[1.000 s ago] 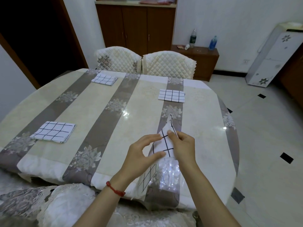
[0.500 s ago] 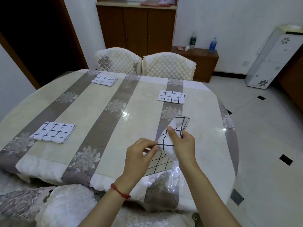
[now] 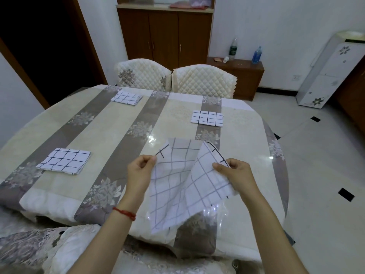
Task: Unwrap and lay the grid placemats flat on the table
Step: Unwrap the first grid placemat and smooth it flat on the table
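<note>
A white placemat with a dark grid (image 3: pixel 183 184) hangs spread between my hands above the near edge of the table (image 3: pixel 110 125). My left hand (image 3: pixel 141 171) pinches its upper left corner. My right hand (image 3: pixel 234 175) pinches its upper right edge. The cloth is creased down the middle and its lower end droops over a clear plastic wrapper (image 3: pixel 209 212) lying on the table. Three more grid placemats lie on the table: one near left (image 3: pixel 64 160), one far left (image 3: pixel 126 97), one far right (image 3: pixel 207 118).
Two quilted cream chairs (image 3: pixel 171 80) stand at the table's far side. A padded chair back (image 3: pixel 49 248) is at the lower left. A wooden cabinet (image 3: pixel 164 34) and a low side table with bottles (image 3: pixel 237 66) stand against the back wall. Tiled floor lies to the right.
My hands have pulled apart, opening the folded placemat from a narrow bundle into a wide spread sheet. The plastic wrapper now lies on the table under it.
</note>
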{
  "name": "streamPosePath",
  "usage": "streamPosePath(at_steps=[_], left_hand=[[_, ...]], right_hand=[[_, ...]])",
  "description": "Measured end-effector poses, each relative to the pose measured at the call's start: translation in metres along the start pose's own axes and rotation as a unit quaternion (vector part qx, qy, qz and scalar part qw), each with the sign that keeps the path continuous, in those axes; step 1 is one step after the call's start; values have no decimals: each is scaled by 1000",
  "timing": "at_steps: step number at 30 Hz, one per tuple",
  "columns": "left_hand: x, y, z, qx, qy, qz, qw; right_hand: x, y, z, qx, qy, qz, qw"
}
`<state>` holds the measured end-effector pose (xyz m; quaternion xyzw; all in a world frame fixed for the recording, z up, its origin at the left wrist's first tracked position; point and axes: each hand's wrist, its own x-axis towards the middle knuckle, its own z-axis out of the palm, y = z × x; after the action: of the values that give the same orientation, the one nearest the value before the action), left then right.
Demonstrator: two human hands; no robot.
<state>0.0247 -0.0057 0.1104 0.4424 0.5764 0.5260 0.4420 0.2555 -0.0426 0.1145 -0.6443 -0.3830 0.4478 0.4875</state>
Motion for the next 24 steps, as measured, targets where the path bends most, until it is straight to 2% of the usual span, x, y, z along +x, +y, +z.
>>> streamPosePath(at_steps=[4,10,16,19,24], left_hand=[[17,1,-15,4,9,-8,1000],[30,12,-28,1,23,-1,1000],[28,28,-20,20,-10,59,998],[26,41,-8,30,-45,90,995],[21,62,9,40,-132,132,982]], right_hand=[[8,2,-15,-86,22,-13,996],[16,-1,-25,-157,60,-36,985],[13,-3,-12,-218,13,-69,974],[9,-16,6,-220,6,-133,966],[2,-48,37,-175,-63,-225,957]])
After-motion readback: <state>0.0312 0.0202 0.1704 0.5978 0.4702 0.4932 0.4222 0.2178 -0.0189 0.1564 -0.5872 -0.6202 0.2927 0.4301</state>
